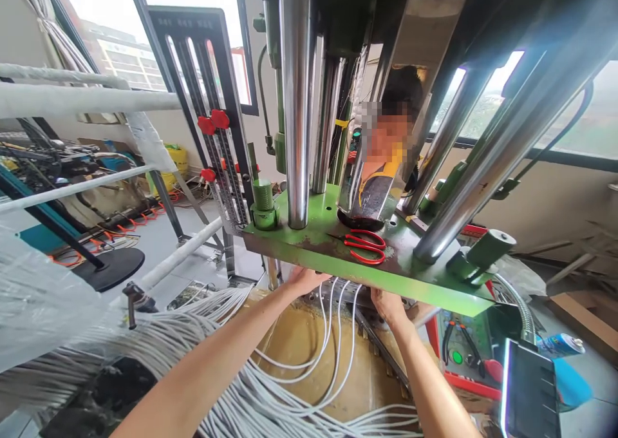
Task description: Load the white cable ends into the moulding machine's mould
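Your left hand (309, 281) and right hand (387, 304) reach beneath the green plate (313, 261), mid-frame, finger closure indeterminable; scissors (364, 244) rest on top, presumably to free both.

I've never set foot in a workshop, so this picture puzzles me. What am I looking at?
It's one picture, taken from the worker's own head, looking forward and down. The left hand and right hand are that person's, reaching beneath the front edge of a green plate. Shiny metal posts rise from the plate, and red-handled scissors lie on it. Pale cables spread below, some running up between the hands. The plate partly hides both hands, so I can't tell what either grip holds.
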Motion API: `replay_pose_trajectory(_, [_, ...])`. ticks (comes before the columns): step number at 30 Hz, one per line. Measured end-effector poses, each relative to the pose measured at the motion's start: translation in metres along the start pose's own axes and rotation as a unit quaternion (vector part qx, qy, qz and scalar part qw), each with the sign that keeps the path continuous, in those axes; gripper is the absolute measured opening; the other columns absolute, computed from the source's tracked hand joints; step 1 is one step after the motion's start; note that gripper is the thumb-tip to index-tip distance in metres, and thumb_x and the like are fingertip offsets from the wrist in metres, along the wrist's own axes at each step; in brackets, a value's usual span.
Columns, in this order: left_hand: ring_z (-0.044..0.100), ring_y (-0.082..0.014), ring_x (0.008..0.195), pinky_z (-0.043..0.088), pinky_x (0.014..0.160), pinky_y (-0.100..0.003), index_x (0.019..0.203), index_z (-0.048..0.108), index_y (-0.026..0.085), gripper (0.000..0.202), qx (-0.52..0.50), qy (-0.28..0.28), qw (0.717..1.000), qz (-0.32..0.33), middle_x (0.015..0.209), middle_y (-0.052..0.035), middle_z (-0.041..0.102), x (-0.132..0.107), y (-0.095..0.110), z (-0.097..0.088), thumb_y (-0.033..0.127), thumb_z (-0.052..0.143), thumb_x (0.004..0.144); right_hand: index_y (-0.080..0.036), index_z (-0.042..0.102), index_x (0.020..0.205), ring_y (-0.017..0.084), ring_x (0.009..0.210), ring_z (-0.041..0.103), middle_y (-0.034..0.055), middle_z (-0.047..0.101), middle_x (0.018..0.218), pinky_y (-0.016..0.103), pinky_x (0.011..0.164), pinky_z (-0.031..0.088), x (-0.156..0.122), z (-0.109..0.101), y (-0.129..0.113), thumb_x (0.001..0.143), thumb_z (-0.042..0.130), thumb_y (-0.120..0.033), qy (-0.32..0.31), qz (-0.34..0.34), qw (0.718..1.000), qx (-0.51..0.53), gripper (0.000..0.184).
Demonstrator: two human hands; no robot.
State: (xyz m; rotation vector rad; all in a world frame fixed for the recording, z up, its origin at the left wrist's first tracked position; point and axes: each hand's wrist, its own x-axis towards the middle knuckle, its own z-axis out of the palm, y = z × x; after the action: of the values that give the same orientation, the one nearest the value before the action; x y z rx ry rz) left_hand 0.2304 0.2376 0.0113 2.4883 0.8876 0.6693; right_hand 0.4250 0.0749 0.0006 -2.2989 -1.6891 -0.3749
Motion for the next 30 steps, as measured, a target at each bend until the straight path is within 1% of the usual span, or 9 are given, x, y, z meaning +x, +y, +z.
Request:
replay_pose_trajectory(2, [0.065,-0.0239,0.1,0.047,0.093,-0.032,0.102,0.07,0.022,0.023,0.02,0.007,1.0,0.015,0.096,-0.0058,0.074,-0.004,0.004,-0.001,0.034,0.061,0.085,-0.013,0.062,0.111,0.019,0.096,0.064,0.0079,0.067,0.108,0.042,0.09,0.05,-0.007,-0.001,0.0,0.09,0.057,-0.016,-0.001,0.0,1.0,-0.004,0.022])
replay_pose_trajectory(5, [0.064,-0.024,0.099,0.046,0.093,-0.034,0.099,0.071,0.02,0.022,0.05,0.01,0.997,0.053,0.096,-0.0074,0.073,-0.014,0.014,0.001,0.032,0.056,0.088,-0.011,0.064,0.109,0.02,0.095,0.064,0.0109,0.069,0.101,0.038,0.09,0.049,-0.02,-0.003,-0.004,0.088,0.045,-0.005,-0.004,-0.007,1.0,0.002,0.029])
replay_pose_trajectory(9, [0.065,-0.0231,0.092,0.045,0.09,-0.034,0.08,0.072,0.02,0.024,0.084,-0.008,0.99,0.108,0.088,-0.007,0.073,-0.023,0.03,0.004,0.024,0.051,0.09,-0.013,0.056,0.129,0.019,0.114,0.057,0.0119,0.064,0.122,0.029,0.099,0.042,-0.031,-0.003,-0.018,0.084,0.036,0.001,-0.019,-0.039,0.999,0.007,0.051])
replay_pose_trajectory(12, [0.064,-0.0222,0.091,0.044,0.089,-0.033,0.079,0.071,0.02,0.023,0.104,-0.008,0.987,0.123,0.087,-0.0071,0.073,-0.021,0.035,0.005,0.017,0.051,0.088,-0.012,0.056,0.128,0.022,0.109,0.059,0.0137,0.065,0.12,0.031,0.097,0.043,-0.027,-0.005,-0.027,0.085,0.037,-0.002,-0.038,-0.032,0.999,-0.01,0.048])
replay_pose_trajectory(15, [0.064,-0.0222,0.089,0.044,0.086,-0.032,0.082,0.071,0.019,0.023,0.118,-0.004,0.986,0.118,0.087,-0.0083,0.072,-0.019,0.033,0.003,0.021,0.049,0.09,-0.014,0.063,0.119,0.025,0.097,0.063,0.0147,0.07,0.105,0.034,0.087,0.046,-0.016,-0.011,-0.032,0.084,0.04,-0.004,-0.059,-0.018,0.998,-0.03,0.043])
replay_pose_trajectory(18, [0.065,-0.0235,0.087,0.045,0.085,-0.034,0.081,0.071,0.017,0.027,0.129,-0.002,0.987,0.1,0.084,-0.0106,0.072,-0.02,0.025,-0.001,0.019,0.045,0.09,-0.018,0.064,0.117,0.027,0.103,0.061,0.0151,0.069,0.109,0.036,0.089,0.044,-0.008,-0.017,-0.037,0.083,0.041,-0.004,-0.071,-0.015,0.997,-0.04,0.044])
replay_pose_trajectory(22, [0.066,-0.0236,0.084,0.046,0.082,-0.032,0.077,0.07,0.017,0.026,0.123,-0.019,0.988,0.093,0.079,-0.0098,0.071,-0.021,0.017,-0.007,0.011,0.047,0.085,-0.019,0.063,0.118,0.025,0.105,0.061,0.0146,0.068,0.112,0.037,0.093,0.042,-0.004,-0.019,-0.04,0.082,0.043,-0.004,-0.076,-0.005,0.997,-0.033,0.044])
replay_pose_trajectory(27, [0.066,-0.0236,0.086,0.047,0.086,-0.033,0.075,0.07,0.017,0.026,0.086,-0.027,0.993,0.074,0.078,-0.0094,0.07,-0.016,0.017,-0.013,0.011,0.047,0.085,-0.013,0.067,0.11,0.024,0.097,0.064,0.0152,0.071,0.1,0.034,0.088,0.047,-0.004,-0.024,-0.031,0.081,0.038,-0.001,-0.067,0.031,0.997,0.004,0.042])
replay_pose_trajectory(30, [0.064,-0.026,0.097,0.046,0.094,-0.039,0.092,0.071,0.013,0.028,0.054,-0.004,0.997,0.053,0.093,-0.0139,0.07,-0.028,0.026,-0.029,0.014,0.043,0.089,-0.011,0.061,0.122,0.023,0.109,0.06,0.0136,0.067,0.112,0.03,0.095,0.045,-0.016,-0.036,-0.03,0.075,0.036,0.004,-0.054,0.016,0.998,0.04,0.055])
